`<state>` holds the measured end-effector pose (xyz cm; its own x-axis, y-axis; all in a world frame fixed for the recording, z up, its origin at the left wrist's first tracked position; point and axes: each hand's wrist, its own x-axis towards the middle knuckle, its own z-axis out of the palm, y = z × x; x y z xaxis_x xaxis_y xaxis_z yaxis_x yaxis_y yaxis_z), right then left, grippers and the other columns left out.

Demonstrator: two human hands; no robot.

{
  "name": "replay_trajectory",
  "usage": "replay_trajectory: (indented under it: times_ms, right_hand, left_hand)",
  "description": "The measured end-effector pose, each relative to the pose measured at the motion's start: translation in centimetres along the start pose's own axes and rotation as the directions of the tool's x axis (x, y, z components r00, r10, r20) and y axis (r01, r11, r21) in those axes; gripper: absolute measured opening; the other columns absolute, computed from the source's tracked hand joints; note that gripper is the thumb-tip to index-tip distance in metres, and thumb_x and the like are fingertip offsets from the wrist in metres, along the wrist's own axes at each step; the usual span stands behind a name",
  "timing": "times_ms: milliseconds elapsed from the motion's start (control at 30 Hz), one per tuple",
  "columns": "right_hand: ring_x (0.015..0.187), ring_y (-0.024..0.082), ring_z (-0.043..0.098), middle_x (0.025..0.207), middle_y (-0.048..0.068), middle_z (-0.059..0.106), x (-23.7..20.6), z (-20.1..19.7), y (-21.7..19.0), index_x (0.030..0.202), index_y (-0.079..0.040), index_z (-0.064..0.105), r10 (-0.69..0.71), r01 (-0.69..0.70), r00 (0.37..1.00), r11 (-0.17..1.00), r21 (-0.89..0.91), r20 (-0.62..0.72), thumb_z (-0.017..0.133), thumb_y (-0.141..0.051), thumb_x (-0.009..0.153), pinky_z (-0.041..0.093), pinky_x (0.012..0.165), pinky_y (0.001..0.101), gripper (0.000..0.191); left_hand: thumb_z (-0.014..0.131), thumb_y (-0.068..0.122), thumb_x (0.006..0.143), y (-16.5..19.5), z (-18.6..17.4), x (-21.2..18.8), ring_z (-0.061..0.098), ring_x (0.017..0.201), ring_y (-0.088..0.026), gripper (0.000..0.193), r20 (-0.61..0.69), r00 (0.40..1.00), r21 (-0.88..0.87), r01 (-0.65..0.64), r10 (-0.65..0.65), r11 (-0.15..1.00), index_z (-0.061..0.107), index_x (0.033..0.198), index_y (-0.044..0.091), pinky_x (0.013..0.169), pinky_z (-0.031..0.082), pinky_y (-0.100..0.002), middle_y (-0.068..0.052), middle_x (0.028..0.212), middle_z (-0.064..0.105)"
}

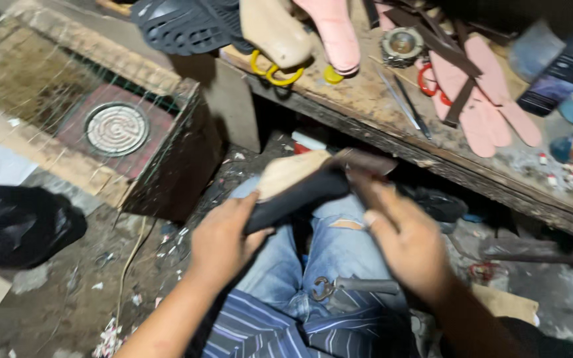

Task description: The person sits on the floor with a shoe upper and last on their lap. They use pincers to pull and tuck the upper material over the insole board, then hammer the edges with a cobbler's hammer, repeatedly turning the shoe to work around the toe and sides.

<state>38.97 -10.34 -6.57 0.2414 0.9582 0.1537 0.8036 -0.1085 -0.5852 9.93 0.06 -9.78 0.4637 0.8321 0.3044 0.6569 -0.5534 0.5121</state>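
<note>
Head view, looking down over the lap. Left hand (223,238) is closed around the dark rear end of a shoe on a wooden last (300,182), thumb on top and fingers curled under, bracing it above the knees. Right hand (402,238) meets the other end, fingers drawn together and pinching a brownish flap of upper material (366,161) at the toe; motion blur hides exactly how tight the pinch is. Held this way, across the thighs and tilted up, the pale sole face of the last is turned toward the eyes, which looks like a grip for pulling the material over the edge.

A pair of pincers (349,287) lies on the jeans (326,252) just below the right wrist, near to hand.

Around: a rough workbench (392,122) close ahead carries pink insole cut-outs (492,106), a pale last with yellow rings (276,40), thin metal tools (406,106) and a small round tin (402,45). At left, a wooden box with wire mesh (101,99) holds a coil hotplate (116,128); a black bag (18,225) lies on the littered floor (74,298). The bench edge crowds the space just beyond the shoe.
</note>
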Motion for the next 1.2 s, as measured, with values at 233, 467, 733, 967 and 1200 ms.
replay_trajectory:
  times_ms: [233, 467, 733, 967, 1200]
  right_hand:
    - [0.102, 0.044, 0.059, 0.106, 0.025, 0.059, 3.1, -3.3, 13.4, 0.157, -0.026, 0.057, 0.190, -0.316, 0.933, 0.840, -0.441, -0.307, 0.073, -0.027, 0.091, 0.050, 0.087, 0.0533, 0.069]
    - [0.099, 0.036, 0.061, 0.104, 0.020, 0.062, 4.5, -4.7, 17.6, 0.148, -0.014, 0.061, 0.057, -0.282, 0.937, 0.709, -0.647, -0.346, 0.077, -0.027, 0.094, 0.052, 0.091, 0.0469, 0.057]
    - [0.099, 0.017, 0.066, 0.106, 0.010, 0.068, 2.0, -0.6, 4.6, 0.117, -0.003, 0.073, 0.140, -0.252, 0.936, 0.908, 0.335, 0.322, 0.069, -0.024, 0.086, 0.048, 0.089, 0.0304, 0.038]
    - [0.099, 0.015, 0.062, 0.123, 0.010, 0.054, 0.0, 4.8, -4.4, 0.153, -0.003, 0.035, -0.110, -0.416, 0.856, 0.432, 0.800, 0.505, 0.072, -0.003, 0.083, 0.052, 0.088, 0.0298, 0.080]
    - [0.108, 0.023, 0.062, 0.133, 0.014, 0.054, -1.1, 5.6, -5.4, 0.149, 0.003, 0.041, -0.245, -0.054, 0.915, 0.712, 0.700, 0.320, 0.076, -0.006, 0.078, 0.051, 0.093, 0.0348, 0.080]
  left_hand:
    - [0.082, 0.025, 0.081, -4.5, 1.5, -0.3, 0.070, 0.104, -0.017, 0.060, 0.057, 0.930, -0.626, 0.316, -0.363, 0.713, 0.061, 0.133, 0.002, 0.091, 0.054, -0.031, -0.012, 0.115, 0.074]
    - [0.080, 0.025, 0.084, -6.7, 1.4, -1.8, 0.068, 0.102, -0.015, 0.059, 0.221, 0.867, -0.834, 0.405, -0.446, 0.375, 0.066, 0.133, -0.006, 0.094, 0.053, -0.031, -0.010, 0.115, 0.074]
    - [0.063, 0.044, 0.094, -3.7, -0.3, -0.7, 0.066, 0.123, -0.026, 0.070, 0.375, 0.924, -0.809, 0.289, -0.072, -0.512, 0.050, 0.144, -0.004, 0.109, 0.050, -0.042, -0.017, 0.136, 0.064]
    - [0.043, 0.041, 0.108, 1.5, 1.4, 1.5, 0.067, 0.119, -0.026, 0.057, 0.459, 0.883, -0.734, 0.311, -0.103, -0.603, 0.052, 0.148, 0.001, 0.105, 0.053, -0.041, -0.016, 0.137, 0.065]
    - [0.041, 0.072, 0.091, 0.6, 1.6, 0.3, 0.072, 0.108, -0.028, 0.085, 0.668, 0.740, -0.578, 0.443, -0.084, -0.685, 0.058, 0.140, 0.004, 0.095, 0.057, -0.043, -0.018, 0.125, 0.071]
